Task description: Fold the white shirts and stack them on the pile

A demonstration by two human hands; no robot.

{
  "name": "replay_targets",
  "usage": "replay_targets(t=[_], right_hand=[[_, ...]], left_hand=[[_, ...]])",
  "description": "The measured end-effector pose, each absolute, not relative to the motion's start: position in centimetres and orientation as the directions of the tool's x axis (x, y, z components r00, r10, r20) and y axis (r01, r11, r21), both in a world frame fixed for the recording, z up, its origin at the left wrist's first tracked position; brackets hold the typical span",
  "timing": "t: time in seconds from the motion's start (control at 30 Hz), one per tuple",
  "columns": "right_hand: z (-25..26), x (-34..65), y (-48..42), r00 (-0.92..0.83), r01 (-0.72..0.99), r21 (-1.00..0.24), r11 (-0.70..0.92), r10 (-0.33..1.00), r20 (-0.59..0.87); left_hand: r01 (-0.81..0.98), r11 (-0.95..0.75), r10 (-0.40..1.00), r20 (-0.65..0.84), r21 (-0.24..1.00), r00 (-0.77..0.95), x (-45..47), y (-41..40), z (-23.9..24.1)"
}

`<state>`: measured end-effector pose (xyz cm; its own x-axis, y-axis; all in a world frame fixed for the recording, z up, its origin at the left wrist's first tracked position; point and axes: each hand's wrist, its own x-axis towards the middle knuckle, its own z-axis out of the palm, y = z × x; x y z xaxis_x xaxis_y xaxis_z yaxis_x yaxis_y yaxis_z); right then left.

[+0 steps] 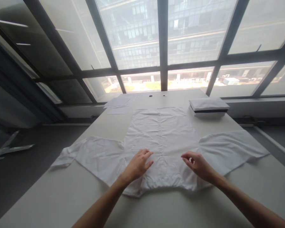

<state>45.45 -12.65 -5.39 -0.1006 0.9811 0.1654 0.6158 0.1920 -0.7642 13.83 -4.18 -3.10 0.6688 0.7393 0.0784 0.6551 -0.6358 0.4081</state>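
A white long-sleeved shirt [166,133] lies spread on the table, its body toward the window and both sleeves stretched out to the sides. A crinkled line runs down the middle of its body, and small wrinkles cross the cloth. My left hand [139,164] is over the near part of the shirt, left of that line, with thumb and fingers apart and nothing in them. Over the right side my right hand [197,164] has loosely curved fingers, a gap showing by the thumb, and no cloth visibly gripped. Whether either hand touches the fabric I cannot tell.
The pale table [104,125] reaches toward large framed windows. A stack of folded white cloth [209,106] with a dark layer stands at the far right. Loose white papers [118,103] lie at the far left. The shirt's right sleeve [235,145] nears the table's edge.
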Motion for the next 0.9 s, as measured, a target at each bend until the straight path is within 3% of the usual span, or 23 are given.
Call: replay_targets(t=[0.27,0.47,0.7,0.8,0.9], right_hand=[[-6.2,41.6,-13.1,-0.101,0.717,-0.693,0.073,0.995,0.0],[-6.1,40.8,-13.4,-0.14,0.544,-0.833,0.105,0.99,0.033],[-6.9,40.5,-14.5,-0.042,0.309,-0.938,0.157,0.988,0.151],[-6.8,40.5,-14.9,0.002,0.336,-0.936,0.102,0.994,0.109],[-5.8,40.7,-15.7,-0.055,0.401,-0.904,0.15,0.989,0.139]], left_hand=[[0.774,-0.408,0.88,-0.018,0.484,0.475,11.4,-8.6,-3.9],[0.545,-0.463,0.821,0.107,0.699,0.562,11.9,-9.0,-4.7],[0.331,-0.28,0.891,0.115,0.901,0.439,12.0,-9.2,-4.6],[0.274,-0.189,0.892,0.047,0.943,0.45,11.8,-9.5,-3.7],[0.233,-0.242,0.847,0.088,0.942,0.524,11.4,-10.4,-2.0]])
